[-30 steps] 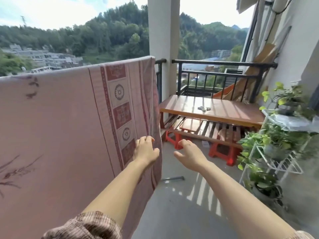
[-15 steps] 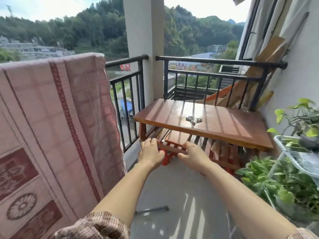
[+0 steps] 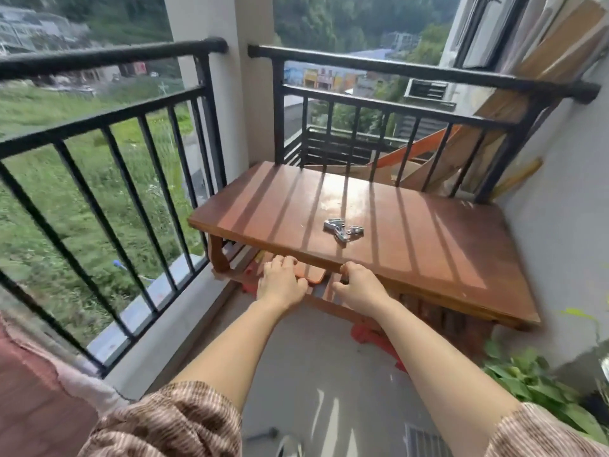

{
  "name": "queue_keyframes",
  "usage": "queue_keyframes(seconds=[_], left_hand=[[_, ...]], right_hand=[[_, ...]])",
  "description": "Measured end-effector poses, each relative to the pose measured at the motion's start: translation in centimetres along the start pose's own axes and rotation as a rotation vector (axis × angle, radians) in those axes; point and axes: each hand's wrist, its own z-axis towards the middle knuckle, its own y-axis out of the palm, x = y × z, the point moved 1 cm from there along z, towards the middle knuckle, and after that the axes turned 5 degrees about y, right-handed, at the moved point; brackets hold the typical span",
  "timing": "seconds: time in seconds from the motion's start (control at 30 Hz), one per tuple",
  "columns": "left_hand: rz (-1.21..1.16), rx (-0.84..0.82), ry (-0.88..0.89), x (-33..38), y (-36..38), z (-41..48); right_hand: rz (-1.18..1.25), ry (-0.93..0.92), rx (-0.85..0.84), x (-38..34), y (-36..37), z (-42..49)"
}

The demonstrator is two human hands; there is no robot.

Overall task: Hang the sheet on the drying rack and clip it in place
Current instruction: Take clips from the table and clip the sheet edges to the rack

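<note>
Entry: sheet [image 3: 39,390] hung, now at my lower-left edge; I have swung left hand [image 3: 281,282] and right hand [image 3: 361,285], both relaxed and empty, toward the metal clips [image 3: 342,228] on the surface [image 3: 428,245], so clipping comes next.

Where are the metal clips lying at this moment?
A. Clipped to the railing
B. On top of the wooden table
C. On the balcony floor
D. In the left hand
B: the metal clips lie in a small pile on the sunlit top of the wooden table.
</note>
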Motion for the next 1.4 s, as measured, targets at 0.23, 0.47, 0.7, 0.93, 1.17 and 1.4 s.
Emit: queue_keyframes(seconds=[0.23,0.47,0.7,0.93,1.17,1.4], left_hand=[[0.048,-0.143,-0.024,-0.8,3.7,15.1],[0.047,-0.277,-0.082,-1.1,9.7,24.7],[-0.038,-0.298,-0.304,-3.6,15.6,31.3],[0.028,-0.427,-0.442,-3.9,19.0,33.6],[0.105,-0.551,-0.434,-3.8,18.8,34.1],[-0.041,-0.513,-0.492,-3.5,15.9,34.1]], right_hand=[[-0.023,0.143,-0.098,3.1,-0.3,13.9],[-0.029,0.237,-0.196,5.7,0.7,26.2],[-0.146,0.294,-0.199,6.9,3.4,38.1],[-0.25,0.284,-0.29,8.2,6.0,42.7],[-0.28,0.241,-0.343,8.3,5.5,43.7],[0.087,0.303,-0.518,6.5,5.6,42.5]])
